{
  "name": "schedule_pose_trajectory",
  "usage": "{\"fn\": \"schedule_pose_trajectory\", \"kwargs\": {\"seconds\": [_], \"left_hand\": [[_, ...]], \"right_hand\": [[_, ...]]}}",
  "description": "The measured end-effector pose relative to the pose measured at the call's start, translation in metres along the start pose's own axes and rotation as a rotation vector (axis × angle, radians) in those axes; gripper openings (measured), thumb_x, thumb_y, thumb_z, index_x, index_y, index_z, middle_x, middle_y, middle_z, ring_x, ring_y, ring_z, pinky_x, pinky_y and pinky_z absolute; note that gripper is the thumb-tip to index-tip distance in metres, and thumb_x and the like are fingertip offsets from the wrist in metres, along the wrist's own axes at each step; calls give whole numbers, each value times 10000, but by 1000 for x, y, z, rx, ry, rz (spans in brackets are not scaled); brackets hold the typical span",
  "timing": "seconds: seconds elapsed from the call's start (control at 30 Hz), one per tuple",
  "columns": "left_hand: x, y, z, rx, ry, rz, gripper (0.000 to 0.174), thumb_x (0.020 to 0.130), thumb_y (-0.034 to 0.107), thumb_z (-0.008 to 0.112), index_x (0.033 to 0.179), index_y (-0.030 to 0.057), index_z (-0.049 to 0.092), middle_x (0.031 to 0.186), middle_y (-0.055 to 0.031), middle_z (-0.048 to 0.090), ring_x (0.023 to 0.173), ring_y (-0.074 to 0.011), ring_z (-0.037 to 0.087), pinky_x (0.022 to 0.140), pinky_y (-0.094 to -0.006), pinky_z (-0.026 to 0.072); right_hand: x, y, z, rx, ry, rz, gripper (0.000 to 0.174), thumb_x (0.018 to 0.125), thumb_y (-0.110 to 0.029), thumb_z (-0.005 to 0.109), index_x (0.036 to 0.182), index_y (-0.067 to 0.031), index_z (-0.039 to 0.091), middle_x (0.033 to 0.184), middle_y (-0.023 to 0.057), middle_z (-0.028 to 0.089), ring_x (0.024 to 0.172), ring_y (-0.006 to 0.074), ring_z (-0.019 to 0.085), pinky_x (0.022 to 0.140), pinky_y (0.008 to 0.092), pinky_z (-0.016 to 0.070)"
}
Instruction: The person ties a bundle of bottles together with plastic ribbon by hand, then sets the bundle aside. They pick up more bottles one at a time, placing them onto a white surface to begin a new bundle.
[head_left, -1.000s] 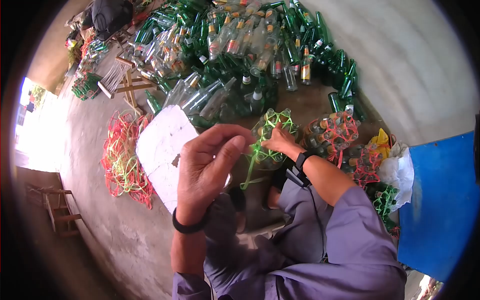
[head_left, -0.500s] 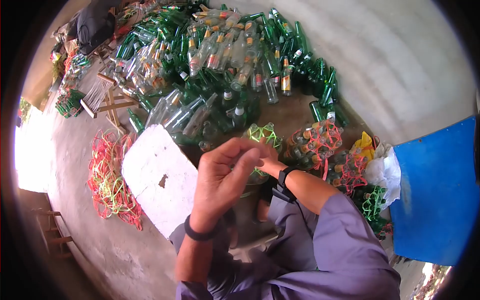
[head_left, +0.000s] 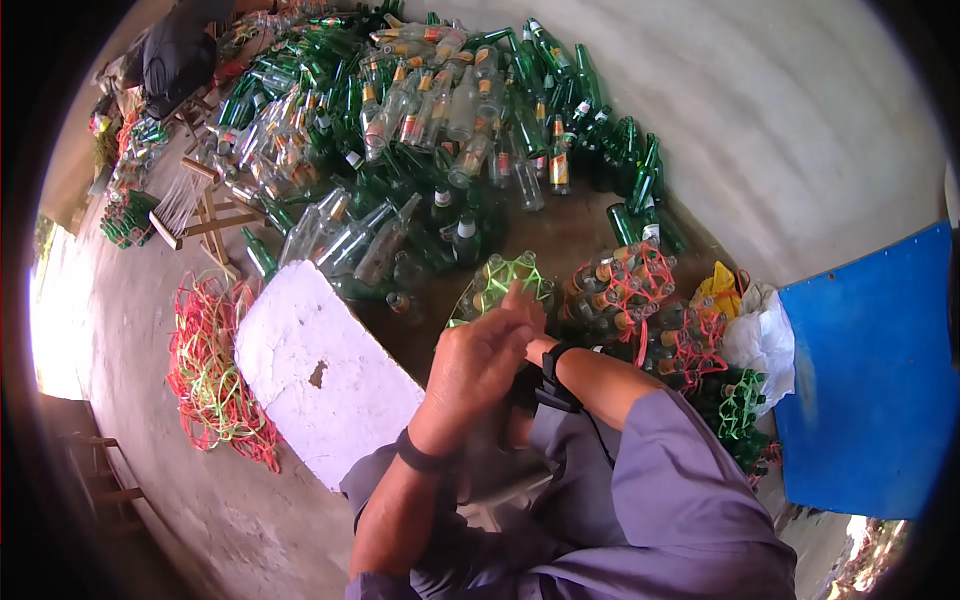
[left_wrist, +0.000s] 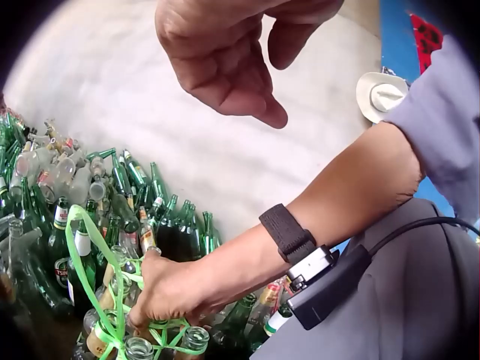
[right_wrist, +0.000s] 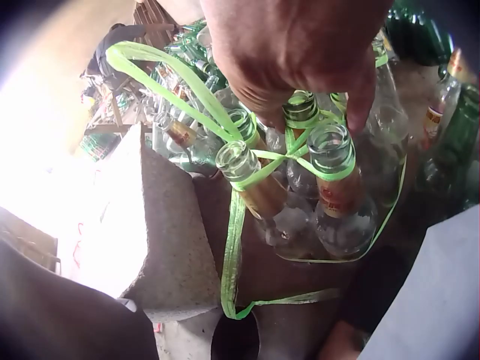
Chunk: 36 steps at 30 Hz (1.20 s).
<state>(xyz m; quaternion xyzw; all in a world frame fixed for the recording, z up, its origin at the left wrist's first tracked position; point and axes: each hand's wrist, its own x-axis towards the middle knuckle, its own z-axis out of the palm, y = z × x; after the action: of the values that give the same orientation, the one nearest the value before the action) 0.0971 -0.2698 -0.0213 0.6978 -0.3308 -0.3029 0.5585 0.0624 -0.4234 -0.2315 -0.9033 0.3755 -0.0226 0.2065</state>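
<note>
Clear glass bottles (right_wrist: pixel 341 225) stand upright in a bundle, their necks laced together with bright green plastic strap (right_wrist: pixel 235 255). My right hand (head_left: pixel 524 308) grips the bundle from above, thumb and fingers down among the necks; its fingertips are partly hidden. A loose strap end trails down the bundle's near side, and a raised loop of strap (left_wrist: pixel 88 255) stands up beside the hand. Above and to the left, my left hand (head_left: pixel 478 362) hovers with loosely bent fingers. In the left wrist view nothing shows between its thumb and fingers (left_wrist: pixel 225 86).
A white slab (head_left: pixel 320 370) stands left of the bundle, with tangled red and green straps (head_left: pixel 220 375) beyond it. Red-strapped bottle bundles (head_left: pixel 635 285) stand at the right, near a blue panel (head_left: pixel 870 370). A large heap of loose bottles (head_left: pixel 430 110) lies ahead along the wall.
The head view has shifted, so the surroundings sit lower and further left. My left hand has come closer to my right hand, overlapping it in view. My right hand stays at the bundle.
</note>
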Motion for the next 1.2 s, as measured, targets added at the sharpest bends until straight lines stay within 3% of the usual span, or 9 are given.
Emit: {"fn": "schedule_pose_trajectory", "kwargs": {"seconds": [0.13, 0.57, 0.73, 0.77, 0.87, 0.97, 1.03, 1.07, 1.2], "left_hand": [[4, -3, -11, -68, 78, -42, 214, 994, 100, 586, 1062, -75, 690, 938, -90, 746, 852, -127, 694, 801, -271, 543], [16, -2, -18, -315, 90, -79, 246, 1042, 151, 572, 1093, -67, 674, 974, -95, 737, 852, -123, 686, 815, -267, 552], [24, -4, -2, -298, 68, -122, 240, 1019, 146, 609, 1073, -77, 677, 945, -79, 733, 842, -106, 664, 797, -257, 527], [25, -6, 0, -216, 28, -115, 241, 1016, 149, 619, 1069, -77, 682, 922, -68, 730, 837, -100, 660, 788, -259, 525], [27, -7, 13, -193, 4, -88, 227, 1015, 147, 615, 1072, -60, 691, 901, -61, 723, 832, -97, 657, 778, -262, 529], [29, -3, 21, -118, -55, -42, 200, 1008, 125, 610, 1071, -43, 698, 891, -62, 722, 829, -107, 664, 770, -274, 536], [29, -7, 30, -151, -61, -19, 192, 998, 120, 611, 1059, -39, 700, 884, -57, 722, 820, -125, 672, 759, -286, 539], [30, -10, 35, -143, -54, 4, 181, 980, 119, 626, 1048, -29, 703, 847, -77, 721, 785, -158, 689, 726, -312, 542], [31, -5, 46, -82, -69, 30, 168, 949, 129, 648, 1042, 6, 712, 775, -141, 696, 703, -241, 695, 669, -361, 540]], "right_hand": [[-3, -9, -13, 70, -78, 66, 620, 761, -213, 794, 1235, -14, 450, 1112, 290, 606, 1022, 472, 640, 877, 546, 532], [4, -6, -32, 147, -153, 57, 639, 754, -127, 727, 1291, 22, 413, 1165, 352, 584, 1063, 505, 635, 895, 533, 539], [21, 5, -32, 117, -145, 33, 913, 759, -547, 808, 1330, 20, 377, 1112, 333, 615, 1011, 501, 657, 845, 550, 544], [24, 7, -32, 157, -130, 47, 890, 758, -552, 805, 1317, 10, 400, 1116, 321, 624, 1012, 493, 658, 835, 548, 541], [25, 6, -47, 246, -171, 162, 846, 762, -547, 801, 1300, -6, 434, 1114, 295, 638, 1017, 481, 659, 830, 545, 538], [21, -1, -63, 210, -141, 11, 806, 745, -498, 828, 1295, -38, 460, 1051, 259, 666, 983, 475, 666, 822, 543, 539], [18, -21, -83, 289, -214, 170, 729, 734, -306, 817, 1311, -37, 461, 1167, 265, 617, 1164, 434, 585, 984, 490, 472], [17, -24, -95, 432, -241, 90, 726, 703, -286, 809, 1288, -37, 459, 1139, 255, 645, 1167, 436, 603, 976, 489, 486], [45, -3, -50, 127, -176, 219, 744, 710, -248, 770, 1333, -39, 420, 1066, 268, 708, 1040, 449, 691, 902, 505, 557]]}}
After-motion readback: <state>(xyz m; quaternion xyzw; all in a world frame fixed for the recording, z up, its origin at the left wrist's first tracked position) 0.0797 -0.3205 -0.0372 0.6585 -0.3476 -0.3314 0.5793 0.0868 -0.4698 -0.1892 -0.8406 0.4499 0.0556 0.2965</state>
